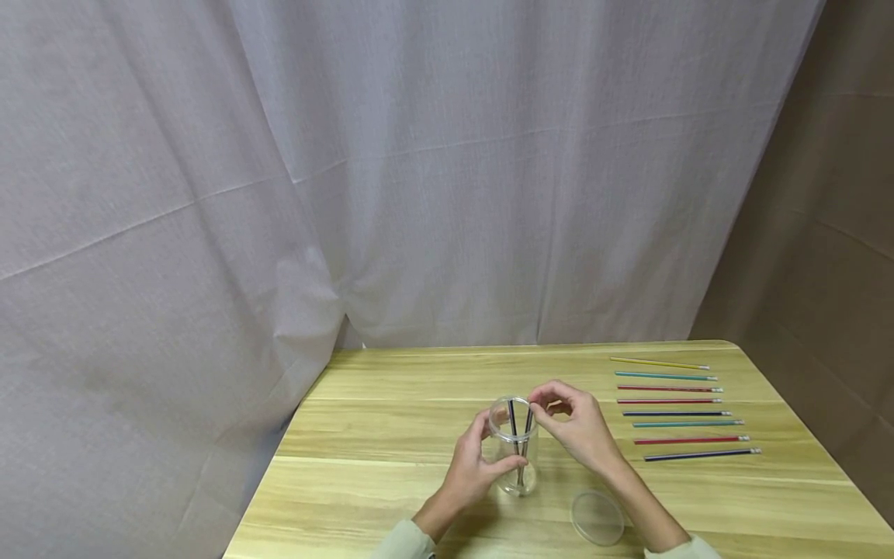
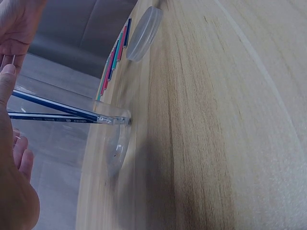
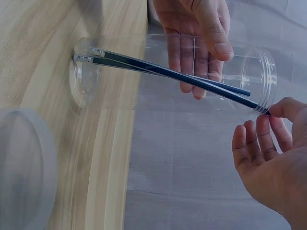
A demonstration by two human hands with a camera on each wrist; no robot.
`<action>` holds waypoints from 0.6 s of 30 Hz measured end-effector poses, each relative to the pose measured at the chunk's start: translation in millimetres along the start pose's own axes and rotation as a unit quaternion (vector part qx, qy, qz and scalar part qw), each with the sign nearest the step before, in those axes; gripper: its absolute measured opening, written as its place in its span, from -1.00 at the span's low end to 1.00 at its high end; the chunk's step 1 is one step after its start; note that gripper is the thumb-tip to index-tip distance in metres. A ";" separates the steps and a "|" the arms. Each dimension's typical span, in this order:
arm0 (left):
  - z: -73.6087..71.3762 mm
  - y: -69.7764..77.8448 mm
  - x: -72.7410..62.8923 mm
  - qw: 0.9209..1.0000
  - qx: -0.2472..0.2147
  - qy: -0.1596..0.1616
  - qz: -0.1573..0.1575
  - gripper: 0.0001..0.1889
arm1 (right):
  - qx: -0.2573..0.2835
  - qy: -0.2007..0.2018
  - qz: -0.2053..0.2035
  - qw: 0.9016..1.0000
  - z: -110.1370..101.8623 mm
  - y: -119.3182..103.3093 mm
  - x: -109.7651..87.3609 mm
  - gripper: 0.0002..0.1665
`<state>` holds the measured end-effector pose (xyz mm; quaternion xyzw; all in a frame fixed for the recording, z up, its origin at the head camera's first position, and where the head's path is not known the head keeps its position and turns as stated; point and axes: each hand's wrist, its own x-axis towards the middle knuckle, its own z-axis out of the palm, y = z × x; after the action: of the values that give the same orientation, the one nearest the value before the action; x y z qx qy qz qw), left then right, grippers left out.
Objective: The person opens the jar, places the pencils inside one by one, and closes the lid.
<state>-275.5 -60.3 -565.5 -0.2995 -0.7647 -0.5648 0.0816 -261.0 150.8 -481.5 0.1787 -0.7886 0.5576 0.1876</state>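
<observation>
Unreadably tiny lettering (image 2: 67,120) on one pencil (image 2: 33,116) inside the jar (image 3: 144,93).

1. Looks like clear, glossy plastic on the jar (image 3: 266,72).
2. Shines like smooth paint on the pencils (image 3: 153,70), like metal on their bands (image 2: 105,120).
3. Seems frosted, matt plastic on the lid (image 1: 597,518).
4. Shows smooth wood grain across the table (image 1: 391,435).
5. Looks like matt, woven cloth on the curtain (image 1: 447,171).
</observation>
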 end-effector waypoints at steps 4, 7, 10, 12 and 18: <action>0.1 -0.6 0.0 1.000 -0.005 -0.002 -0.004 -0.18 | -0.015 -0.001 -0.003 1.000 0.4 1.5 -0.3 -0.85; -0.1 -0.3 0.1 1.000 -0.010 -0.002 -0.011 -0.18 | -0.025 -0.001 -0.008 1.000 0.8 2.5 -0.3 -0.84; -0.1 -0.2 0.2 1.000 -0.009 -0.001 -0.009 -0.18 | -0.031 0.001 -0.011 0.999 1.2 2.4 0.0 -0.82; -0.1 -0.5 0.3 1.000 -0.005 0.001 -0.007 -0.18 | -0.035 0.002 -0.012 0.999 1.2 2.0 0.3 -0.81; -0.6 -0.5 0.5 1.000 0.003 0.003 -0.007 -0.18 | -0.045 0.004 -0.021 0.999 0.6 1.3 0.4 -0.76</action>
<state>-276.2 -60.7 -565.5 -0.2924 -0.7680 -0.5642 0.0803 -262.0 150.6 -482.6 0.1846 -0.8080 0.5186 0.2099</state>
